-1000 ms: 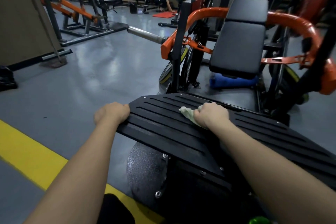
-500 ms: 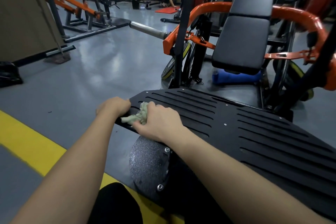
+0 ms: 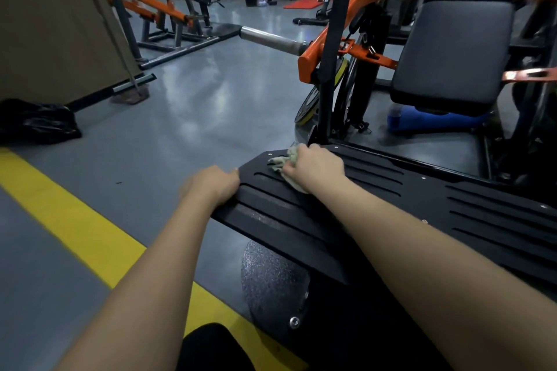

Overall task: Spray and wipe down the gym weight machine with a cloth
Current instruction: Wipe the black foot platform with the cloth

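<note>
right hand (image 3: 316,169), bunching the cloth (image 3: 285,160), sits nearer frame centre than before — left hand (image 3: 211,187) apparently still grips the footplate (image 3: 482,220) edge.

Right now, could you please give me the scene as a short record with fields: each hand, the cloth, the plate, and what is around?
left hand: grips the left edge of the plate
right hand: holds the cloth and presses it on the plate, near the far left corner
cloth: pale green, crumpled, partly under the right hand
plate: black, with long slots
behind: black padded seat on an orange frame
floor: grey, with a yellow line at the left
spray bottle: none in view
</note>
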Demonstrator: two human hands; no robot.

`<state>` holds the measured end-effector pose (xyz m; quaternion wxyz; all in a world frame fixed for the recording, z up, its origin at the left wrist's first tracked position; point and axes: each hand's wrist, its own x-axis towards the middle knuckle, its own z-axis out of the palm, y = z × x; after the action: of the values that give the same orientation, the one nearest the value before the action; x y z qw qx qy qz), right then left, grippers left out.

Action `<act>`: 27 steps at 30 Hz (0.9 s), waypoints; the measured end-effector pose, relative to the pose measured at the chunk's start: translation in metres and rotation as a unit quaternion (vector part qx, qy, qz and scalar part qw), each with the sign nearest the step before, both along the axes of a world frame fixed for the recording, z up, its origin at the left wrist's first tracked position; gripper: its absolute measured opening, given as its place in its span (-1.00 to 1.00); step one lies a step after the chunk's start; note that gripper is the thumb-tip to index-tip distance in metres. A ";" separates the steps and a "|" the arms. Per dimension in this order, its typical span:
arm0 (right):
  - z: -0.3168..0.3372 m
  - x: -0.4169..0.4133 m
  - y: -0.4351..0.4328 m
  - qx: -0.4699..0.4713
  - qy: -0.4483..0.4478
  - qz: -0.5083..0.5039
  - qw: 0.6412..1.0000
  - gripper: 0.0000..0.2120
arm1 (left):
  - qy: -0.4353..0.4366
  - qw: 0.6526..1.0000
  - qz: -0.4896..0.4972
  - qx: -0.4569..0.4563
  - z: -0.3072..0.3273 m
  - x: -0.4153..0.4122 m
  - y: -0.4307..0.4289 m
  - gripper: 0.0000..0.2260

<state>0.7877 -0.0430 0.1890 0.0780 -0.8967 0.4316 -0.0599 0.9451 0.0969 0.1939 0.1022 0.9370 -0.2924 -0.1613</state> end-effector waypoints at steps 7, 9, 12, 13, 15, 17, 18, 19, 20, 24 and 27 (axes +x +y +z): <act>-0.026 -0.004 -0.084 0.028 -0.008 -0.108 0.994 -0.49 | -0.021 1.000 0.002 0.003 -0.008 0.005 -0.005 -0.46; -0.031 0.002 -0.099 0.033 -0.020 -0.132 0.990 -0.48 | -0.031 0.999 -0.001 0.008 -0.009 0.006 -0.007 -0.47; -0.034 0.012 -0.116 0.021 -0.025 -0.163 0.986 -0.45 | -0.042 0.999 0.000 0.015 -0.011 0.006 -0.006 -0.48; -0.035 0.013 -0.119 0.020 -0.035 -0.165 0.985 -0.45 | -0.043 0.999 -0.002 0.016 -0.011 0.006 -0.006 -0.48; -0.038 0.016 -0.126 0.028 -0.058 -0.139 0.988 -0.48 | -0.048 0.999 -0.004 0.020 -0.011 0.006 -0.006 -0.50; -0.038 0.017 -0.129 0.071 -0.095 -0.132 0.984 -0.53 | -0.051 0.998 -0.002 0.023 -0.012 0.006 -0.007 -0.54; -0.039 0.015 -0.130 0.084 -0.106 -0.134 0.982 -0.56 | -0.051 0.998 0.000 0.022 -0.011 0.004 -0.007 -0.55; -0.036 0.014 -0.129 0.090 -0.106 -0.130 0.982 -0.59 | -0.049 0.999 0.003 0.018 -0.008 0.004 -0.008 -0.55; -0.034 0.012 -0.128 0.097 -0.101 -0.124 0.982 -0.61 | -0.042 0.999 0.006 0.013 -0.007 0.002 -0.007 -0.54; -0.026 0.013 -0.106 0.113 -0.117 -0.050 0.985 -0.71 | -0.026 1.000 0.014 0.004 -0.003 -0.001 -0.007 -0.53; -0.017 0.028 -0.067 0.128 -0.151 0.020 0.980 -0.70 | -0.023 1.000 0.015 -0.002 0.001 -0.005 -0.007 -0.55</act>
<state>0.8161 -0.1101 0.1724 0.2579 -0.8683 0.4008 -0.1376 0.9405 0.0895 0.1946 0.0999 0.9446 -0.2805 -0.1379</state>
